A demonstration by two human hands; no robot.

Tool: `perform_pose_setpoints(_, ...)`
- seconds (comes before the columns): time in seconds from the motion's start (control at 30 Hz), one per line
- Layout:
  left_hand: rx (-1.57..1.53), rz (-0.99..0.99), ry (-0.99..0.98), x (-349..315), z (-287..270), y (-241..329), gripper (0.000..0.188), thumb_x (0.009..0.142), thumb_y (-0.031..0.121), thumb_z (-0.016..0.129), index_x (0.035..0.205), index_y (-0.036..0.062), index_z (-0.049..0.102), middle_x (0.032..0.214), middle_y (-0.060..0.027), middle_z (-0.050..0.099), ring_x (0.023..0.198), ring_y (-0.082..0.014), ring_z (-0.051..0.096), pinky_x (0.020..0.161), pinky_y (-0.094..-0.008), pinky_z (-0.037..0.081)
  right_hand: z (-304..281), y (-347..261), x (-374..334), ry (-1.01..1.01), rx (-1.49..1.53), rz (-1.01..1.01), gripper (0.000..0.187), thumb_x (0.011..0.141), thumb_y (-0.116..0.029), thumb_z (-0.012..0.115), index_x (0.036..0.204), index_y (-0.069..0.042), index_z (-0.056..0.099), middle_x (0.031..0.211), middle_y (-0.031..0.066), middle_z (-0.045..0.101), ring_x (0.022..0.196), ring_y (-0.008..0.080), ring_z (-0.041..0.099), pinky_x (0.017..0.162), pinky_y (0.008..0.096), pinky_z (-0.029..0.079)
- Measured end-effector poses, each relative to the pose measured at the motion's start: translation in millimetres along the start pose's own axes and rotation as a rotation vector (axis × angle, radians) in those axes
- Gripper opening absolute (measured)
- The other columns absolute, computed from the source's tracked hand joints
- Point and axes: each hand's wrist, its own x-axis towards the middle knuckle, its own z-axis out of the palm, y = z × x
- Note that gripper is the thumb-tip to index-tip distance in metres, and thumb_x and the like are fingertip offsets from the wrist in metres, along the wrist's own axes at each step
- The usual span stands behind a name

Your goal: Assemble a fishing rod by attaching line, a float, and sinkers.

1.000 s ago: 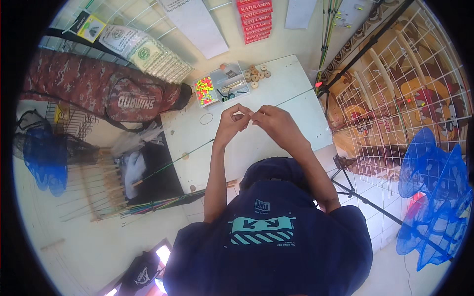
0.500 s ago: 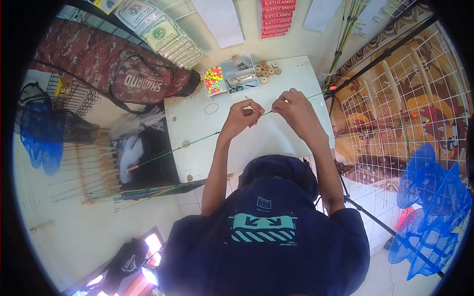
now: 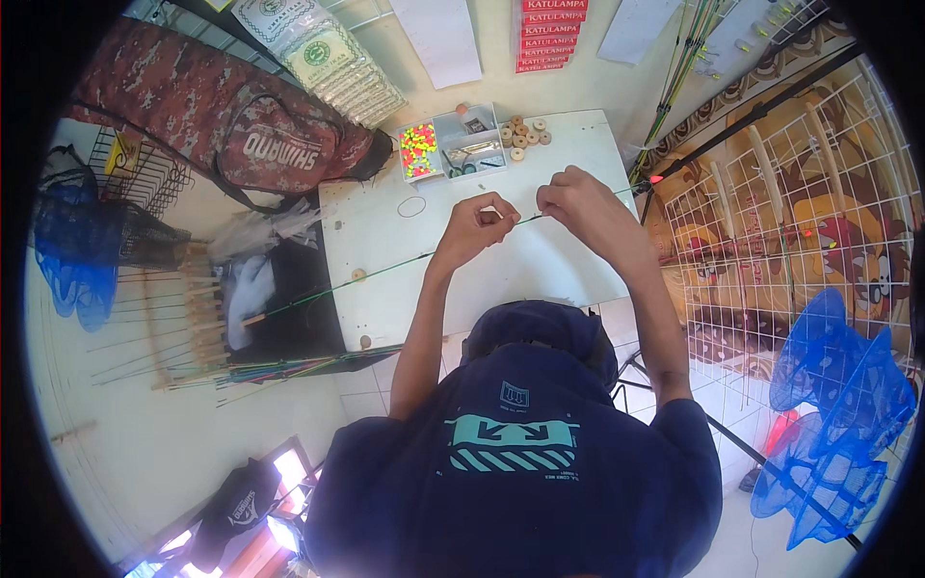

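Observation:
A thin green fishing rod [image 3: 385, 267] slants across the white table, from its wooden butt at the lower left up toward the far right edge. My left hand [image 3: 474, 231] pinches near the middle of the rod, thumb against fingertips. Just right of it, my right hand [image 3: 583, 214] is closed at the rod with fingers bent downward, a short gap from the left fingertips. Any thread or small part between the fingers is too small to make out. A thin ring-shaped loop [image 3: 399, 208] lies on the table left of my left hand.
Behind my hands stands a divided white tray [image 3: 469, 123] with bright pink and yellow pieces [image 3: 418, 150] and small tools. Round wooden pieces [image 3: 517, 154] lie beside it. A camouflage rod bag [image 3: 279, 144] leans at left; blue nets [image 3: 829, 405] hang from a white grid at right.
My right hand has shifted slightly right and up along the rod, its elbow swinging outward. My left hand stays nearly in place. The whole view has tilted a little.

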Motion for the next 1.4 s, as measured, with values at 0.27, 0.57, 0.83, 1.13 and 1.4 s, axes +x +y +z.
perform_pose_setpoints(0.27,-0.015,0.003,0.0,-0.1,0.2,-2.2,0.009,0.086,0.006,0.066,0.082,0.0019,0.06,0.088,-0.0051,0.066,0.06,-0.0052,0.052,0.051,-0.0207,0.039,8.3,7.6,6.7,-0.005,-0.336,-0.169,0.006,0.082,-0.008,0.062,0.083,-0.005,0.066,0.085,0.0088,0.06,0.089,0.0236,0.053,0.085,0.0352,0.042)
perform_pose_setpoints(0.57,0.034,-0.008,-0.01,-3.0,0.0,1.2,0.012,0.08,0.004,0.074,0.08,0.003,0.061,0.088,-0.0055,0.067,0.066,-0.0069,0.059,0.049,-0.021,0.041,-3.6,5.3,8.4,-0.035,0.142,-0.022,0.008,0.083,-0.007,0.06,0.087,-0.001,0.063,0.085,0.0137,0.06,0.086,0.0327,0.06,0.077,0.0422,0.049)
perform_pose_setpoints(0.83,0.032,-0.008,-0.011,-1.6,0.5,2.9,0.01,0.079,0.002,0.073,0.08,0.001,0.062,0.088,-0.0066,0.067,0.069,-0.0086,0.061,0.058,-0.0223,0.048,6.2,11.2,7.0,-0.085,-0.034,-0.014,0.01,0.085,-0.009,0.057,0.083,0.001,0.06,0.084,0.0158,0.059,0.083,0.0339,0.061,0.075,0.0433,0.048)
perform_pose_setpoints(1.13,0.004,0.026,-0.033,-0.4,-2.2,-6.5,0.01,0.079,0.002,0.073,0.082,-0.0003,0.064,0.082,-0.0069,0.069,0.068,-0.0069,0.061,0.059,-0.0215,0.048,3.0,13.1,11.6,-0.091,0.0,-0.022,0.007,0.084,-0.008,0.061,0.084,-0.001,0.063,0.086,0.0132,0.059,0.085,0.0314,0.061,0.074,0.0406,0.048)
perform_pose_setpoints(1.4,0.059,0.027,-0.042,-1.7,-0.7,-1.3,0.018,0.081,0.0,0.07,0.099,0.0014,0.072,0.081,-0.0028,0.068,0.067,-0.0037,0.055,0.058,-0.0199,0.043,1.2,13.1,16.0,-0.164,0.005,-0.025,0.008,0.085,-0.009,0.061,0.083,-0.001,0.061,0.085,0.0136,0.06,0.087,0.0316,0.059,0.078,0.0398,0.048)
